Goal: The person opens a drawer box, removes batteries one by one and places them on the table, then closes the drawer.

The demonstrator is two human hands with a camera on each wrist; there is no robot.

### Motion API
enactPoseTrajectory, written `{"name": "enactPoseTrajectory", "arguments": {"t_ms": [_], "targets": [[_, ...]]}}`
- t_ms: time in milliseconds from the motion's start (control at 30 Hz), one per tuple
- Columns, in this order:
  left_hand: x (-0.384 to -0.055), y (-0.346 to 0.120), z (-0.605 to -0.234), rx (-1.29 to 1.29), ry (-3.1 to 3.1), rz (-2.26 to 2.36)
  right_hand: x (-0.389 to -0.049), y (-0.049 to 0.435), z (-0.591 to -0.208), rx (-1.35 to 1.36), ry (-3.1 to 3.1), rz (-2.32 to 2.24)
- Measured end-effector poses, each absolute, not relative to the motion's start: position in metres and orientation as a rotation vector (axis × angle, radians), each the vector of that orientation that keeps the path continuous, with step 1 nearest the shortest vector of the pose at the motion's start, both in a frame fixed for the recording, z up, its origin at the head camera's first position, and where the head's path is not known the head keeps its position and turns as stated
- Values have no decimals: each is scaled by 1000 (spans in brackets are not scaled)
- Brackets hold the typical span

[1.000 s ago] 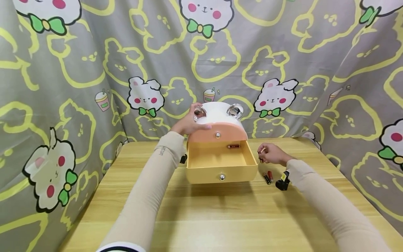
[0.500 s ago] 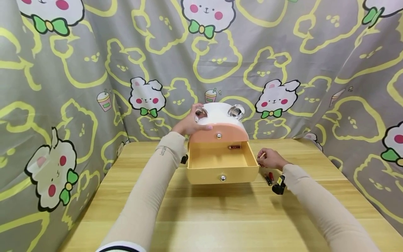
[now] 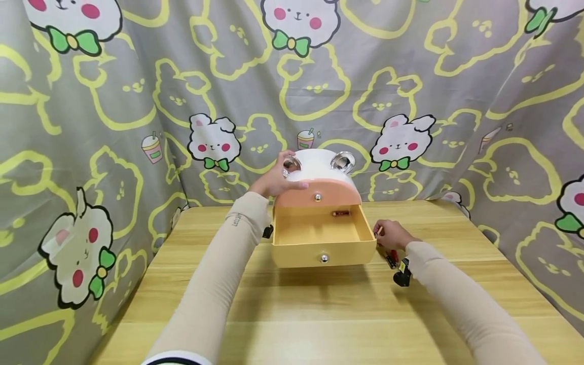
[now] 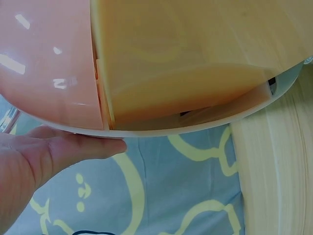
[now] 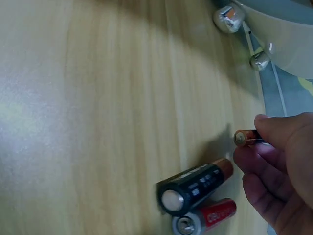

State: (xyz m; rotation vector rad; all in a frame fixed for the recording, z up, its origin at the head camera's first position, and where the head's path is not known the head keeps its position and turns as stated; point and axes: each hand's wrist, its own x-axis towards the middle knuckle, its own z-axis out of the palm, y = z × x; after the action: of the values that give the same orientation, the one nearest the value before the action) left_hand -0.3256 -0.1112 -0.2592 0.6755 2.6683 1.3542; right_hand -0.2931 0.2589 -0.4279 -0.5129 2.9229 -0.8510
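Note:
A small drawer cabinet [image 3: 315, 165] with a white rounded top and silver ears stands mid-table. Its peach upper drawer [image 3: 301, 196] is closed; the yellow lower drawer [image 3: 324, 253] is pulled out, with a red battery [image 3: 340, 213] lying at its back. My left hand [image 3: 278, 177] holds the cabinet's upper left by the ear, its thumb along the side edge in the left wrist view. Right of the drawer, my right hand [image 3: 393, 234] pinches a battery [image 5: 247, 137] with a copper-coloured end. Below that hand, a black battery [image 5: 195, 186] and a red-and-silver battery [image 5: 208, 215] lie side by side.
The wooden table [image 3: 315, 319] extends in front of the cabinet. A grey patterned curtain [image 3: 255, 76] surrounds the back and sides. Silver feet [image 5: 230, 18] show under the cabinet in the right wrist view.
My right hand has moved slightly down and nearer the two loose batteries, still pinching its battery. The left hand keeps its hold on the cabinet.

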Motion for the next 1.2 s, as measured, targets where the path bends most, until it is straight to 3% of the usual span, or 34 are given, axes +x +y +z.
{"name": "enactPoseTrajectory", "arguments": {"t_ms": [1200], "targets": [[-325,-110,-262,665,2704,1327,-290,260,-437,-563,2977,-740]]}}
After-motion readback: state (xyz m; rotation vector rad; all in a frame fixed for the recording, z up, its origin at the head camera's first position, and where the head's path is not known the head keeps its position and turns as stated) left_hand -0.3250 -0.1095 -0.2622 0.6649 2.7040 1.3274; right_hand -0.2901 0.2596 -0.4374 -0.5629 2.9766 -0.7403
